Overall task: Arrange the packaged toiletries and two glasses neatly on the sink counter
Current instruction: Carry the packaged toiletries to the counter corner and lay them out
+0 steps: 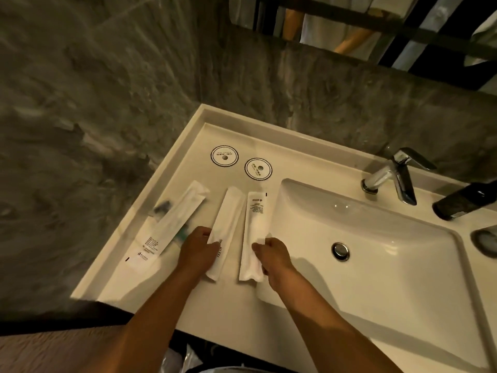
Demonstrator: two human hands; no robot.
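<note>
Left hand: lower centre of the frame; fingers pinch the near left edge of the middle packet.
Right hand: just right of it; fingers grip the near right edge of the right packet.
Left packets: two long wrappers overlapping, slanted, left of centre, touched by neither hand.
Paper discs: a pair, printed, side by side, upper centre of the surface; they look like coasters.
Glasses: none in view.
Step in hand: likely squaring the two held packets side by side.
How to do it well: slide them flat, keep them parallel with near ends level, leave an even gap, keep the right packet off the basin edge it lies just beside; then bring the slanted pair into line.
Surface: white, raised rim, left of the basin; dim warm light.
Room: grey stone-look wall at left and behind; chrome tap at upper right; a dark object at the right edge, unclear what.
</note>
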